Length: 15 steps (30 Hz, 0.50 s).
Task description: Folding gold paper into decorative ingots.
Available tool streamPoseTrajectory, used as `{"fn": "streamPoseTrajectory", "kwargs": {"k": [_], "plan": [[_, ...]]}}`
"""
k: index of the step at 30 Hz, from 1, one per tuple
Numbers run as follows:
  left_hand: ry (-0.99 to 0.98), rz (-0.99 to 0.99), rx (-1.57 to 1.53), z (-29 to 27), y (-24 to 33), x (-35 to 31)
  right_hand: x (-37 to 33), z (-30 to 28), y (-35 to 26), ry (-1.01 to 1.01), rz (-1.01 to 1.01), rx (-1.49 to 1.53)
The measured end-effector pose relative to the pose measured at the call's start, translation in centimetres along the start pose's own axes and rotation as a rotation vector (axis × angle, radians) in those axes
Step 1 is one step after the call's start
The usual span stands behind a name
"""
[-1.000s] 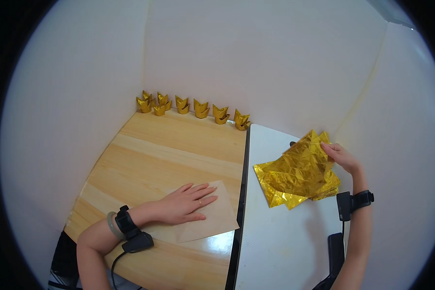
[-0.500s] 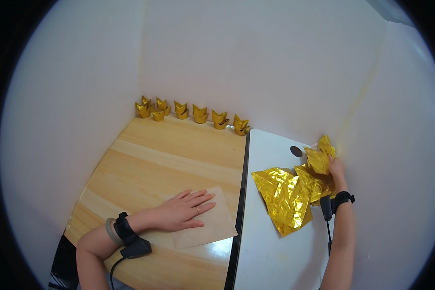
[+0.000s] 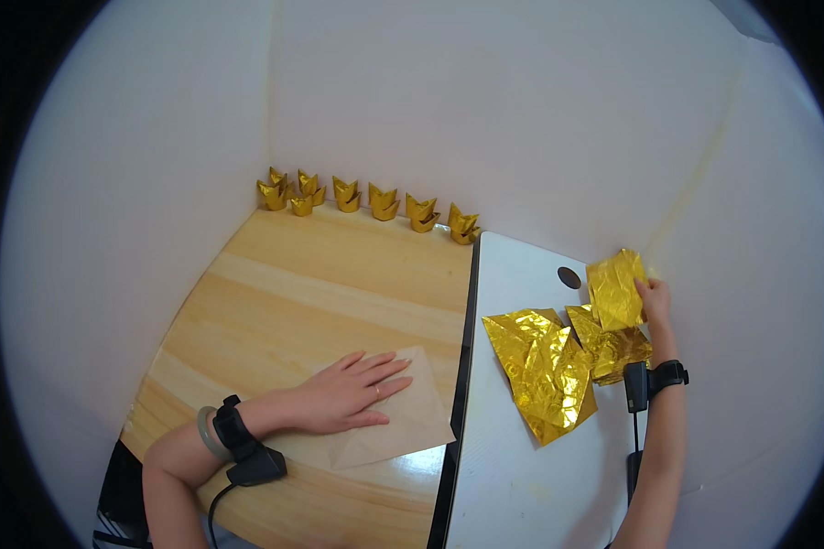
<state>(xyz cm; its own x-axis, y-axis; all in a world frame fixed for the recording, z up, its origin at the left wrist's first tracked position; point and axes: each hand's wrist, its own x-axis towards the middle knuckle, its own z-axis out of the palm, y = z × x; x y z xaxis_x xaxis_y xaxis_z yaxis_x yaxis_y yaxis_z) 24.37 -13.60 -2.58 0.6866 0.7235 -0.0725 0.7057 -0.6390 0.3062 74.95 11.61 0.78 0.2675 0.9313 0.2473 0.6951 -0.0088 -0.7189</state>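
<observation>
My left hand (image 3: 352, 395) lies flat with fingers spread on a pale square sheet of paper (image 3: 412, 425), on the wooden tabletop. Over the white table, my right hand (image 3: 655, 300) pinches a gold foil paper (image 3: 616, 291) by its right edge. That paper hangs upright and covers part of a pile of gold foil papers (image 3: 624, 359). To the left of the pile, a large creased gold foil sheet (image 3: 542, 375) lies spread out.
Several folded gold paper ingots (image 3: 384, 203) stand in a row along the back edge of the wooden table (image 3: 311, 293). The white table (image 3: 499, 499) adjoins it, with a round dark hole cover (image 3: 569, 277). White walls (image 3: 485, 110) enclose the back and sides.
My right hand has turned the gold foil paper so its broad face shows, moving slightly right and up. The left hand stays flat on the pale sheet; the view has shifted a little.
</observation>
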Motion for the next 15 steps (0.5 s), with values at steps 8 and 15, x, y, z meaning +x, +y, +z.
{"fn": "streamPoseTrajectory", "kwargs": {"k": [8,15], "plan": [[0.018,-0.005,-0.014,0.1,-0.2,-0.6,0.0,6.7,-7.1,-0.065,-0.049,0.135],[0.023,0.008,0.020,0.3,-0.2,-0.5,0.8,12.8,-5.2,-0.066,0.000,-0.016]]}}
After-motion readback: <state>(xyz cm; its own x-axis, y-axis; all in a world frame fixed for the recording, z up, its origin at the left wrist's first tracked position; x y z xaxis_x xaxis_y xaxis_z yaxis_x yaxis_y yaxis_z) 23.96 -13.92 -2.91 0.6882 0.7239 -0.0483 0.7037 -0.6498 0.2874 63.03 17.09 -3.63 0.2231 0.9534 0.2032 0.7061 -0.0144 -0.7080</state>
